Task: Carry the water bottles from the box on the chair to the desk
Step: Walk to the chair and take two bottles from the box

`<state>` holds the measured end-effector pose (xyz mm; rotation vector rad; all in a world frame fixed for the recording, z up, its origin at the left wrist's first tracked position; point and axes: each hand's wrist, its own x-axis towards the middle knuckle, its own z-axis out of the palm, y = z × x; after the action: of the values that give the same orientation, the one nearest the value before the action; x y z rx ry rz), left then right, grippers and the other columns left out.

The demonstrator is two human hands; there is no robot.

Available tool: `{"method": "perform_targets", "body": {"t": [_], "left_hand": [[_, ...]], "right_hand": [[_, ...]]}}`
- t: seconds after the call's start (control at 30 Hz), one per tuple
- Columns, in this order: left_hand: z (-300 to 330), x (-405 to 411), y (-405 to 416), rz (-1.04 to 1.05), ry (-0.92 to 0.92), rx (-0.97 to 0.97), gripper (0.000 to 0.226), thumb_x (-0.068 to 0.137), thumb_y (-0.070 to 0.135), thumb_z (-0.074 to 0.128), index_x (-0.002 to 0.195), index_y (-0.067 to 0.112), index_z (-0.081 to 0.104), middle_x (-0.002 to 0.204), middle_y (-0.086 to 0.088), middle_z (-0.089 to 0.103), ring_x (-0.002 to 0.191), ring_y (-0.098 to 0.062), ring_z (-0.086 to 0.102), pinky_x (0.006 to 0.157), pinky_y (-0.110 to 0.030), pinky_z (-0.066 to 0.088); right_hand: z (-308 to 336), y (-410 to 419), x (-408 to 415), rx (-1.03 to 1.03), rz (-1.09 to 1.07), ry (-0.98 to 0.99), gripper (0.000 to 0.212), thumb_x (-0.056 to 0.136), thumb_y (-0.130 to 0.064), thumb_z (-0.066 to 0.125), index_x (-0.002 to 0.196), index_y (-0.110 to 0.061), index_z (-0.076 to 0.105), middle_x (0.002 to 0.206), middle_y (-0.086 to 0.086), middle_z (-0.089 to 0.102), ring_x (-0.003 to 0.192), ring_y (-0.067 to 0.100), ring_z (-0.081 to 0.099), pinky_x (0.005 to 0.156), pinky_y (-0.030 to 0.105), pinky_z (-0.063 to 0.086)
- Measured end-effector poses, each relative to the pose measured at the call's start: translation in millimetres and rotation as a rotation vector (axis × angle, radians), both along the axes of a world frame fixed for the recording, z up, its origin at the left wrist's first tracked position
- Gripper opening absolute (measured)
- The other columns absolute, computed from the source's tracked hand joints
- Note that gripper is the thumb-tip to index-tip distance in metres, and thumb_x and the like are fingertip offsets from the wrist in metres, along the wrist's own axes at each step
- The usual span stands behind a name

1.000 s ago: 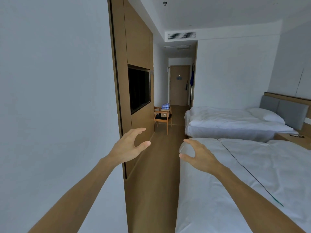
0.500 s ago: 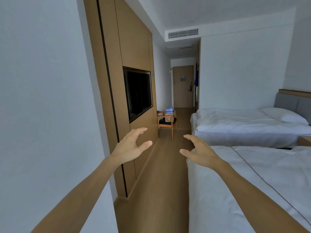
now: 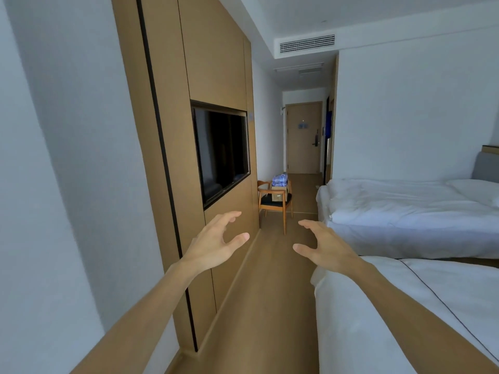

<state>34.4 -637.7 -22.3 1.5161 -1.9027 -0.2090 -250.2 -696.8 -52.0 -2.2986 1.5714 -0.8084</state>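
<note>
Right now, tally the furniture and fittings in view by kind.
Beds: 2, far and near
Chair: 1
Box: 1
Television: 1
Door: 1
Ceiling vent: 1
Total: 7

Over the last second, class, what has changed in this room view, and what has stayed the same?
The person has walked forward: the chair with its box of water bottles looks nearer, and the television larger. Nothing was grasped or released. The left hand and right hand stay raised, open and empty.
</note>
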Motion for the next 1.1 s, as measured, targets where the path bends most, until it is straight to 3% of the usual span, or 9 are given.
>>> {"method": "perform_targets", "body": {"t": [0.17, 0.43, 0.83, 1.1], "left_hand": [[-18, 22, -126, -0.022, 0.017, 0.016, 0.062, 0.084, 0.067, 0.052, 0.139, 0.05, 0.031, 0.141, 0.02, 0.041, 0.129, -0.008, 0.043, 0.103, -0.047, 0.043], [-13, 48, -343, -0.064, 0.052, -0.002, 0.059, 0.087, 0.059, 0.056, 0.14, 0.046, 0.035, 0.141, 0.019, 0.042, 0.124, 0.0, 0.039, 0.095, -0.026, 0.034], [-36, 56, -611, -0.101, 0.068, -0.003, 0.061, 0.08, 0.071, 0.05, 0.135, 0.056, 0.03, 0.129, 0.03, 0.04, 0.117, 0.005, 0.037, 0.093, -0.03, 0.038], [-36, 20, -795, -0.097, 0.067, -0.018, 0.056, 0.086, 0.062, 0.054, 0.136, 0.052, 0.033, 0.127, 0.03, 0.039, 0.116, 0.004, 0.038, 0.09, -0.029, 0.037]], "right_hand": [[-12, -113, 16, -0.013, -0.022, 0.041, 0.067, 0.087, -0.06, 0.057, 0.145, -0.038, 0.03, 0.152, -0.01, 0.034, 0.136, 0.019, 0.037, 0.107, 0.047, 0.04], [-15, -303, 44, 0.004, -0.075, 0.052, 0.068, 0.085, -0.064, 0.054, 0.144, -0.039, 0.03, 0.151, -0.01, 0.035, 0.134, 0.018, 0.038, 0.106, 0.042, 0.042], [-33, -557, 40, 0.003, -0.12, 0.048, 0.068, 0.085, -0.065, 0.054, 0.143, -0.041, 0.029, 0.152, -0.01, 0.034, 0.135, 0.019, 0.037, 0.107, 0.042, 0.039], [-30, -745, 14, -0.001, -0.085, 0.065, 0.066, 0.086, -0.062, 0.054, 0.143, -0.04, 0.029, 0.152, -0.009, 0.034, 0.137, 0.019, 0.034, 0.108, 0.047, 0.037]]}}
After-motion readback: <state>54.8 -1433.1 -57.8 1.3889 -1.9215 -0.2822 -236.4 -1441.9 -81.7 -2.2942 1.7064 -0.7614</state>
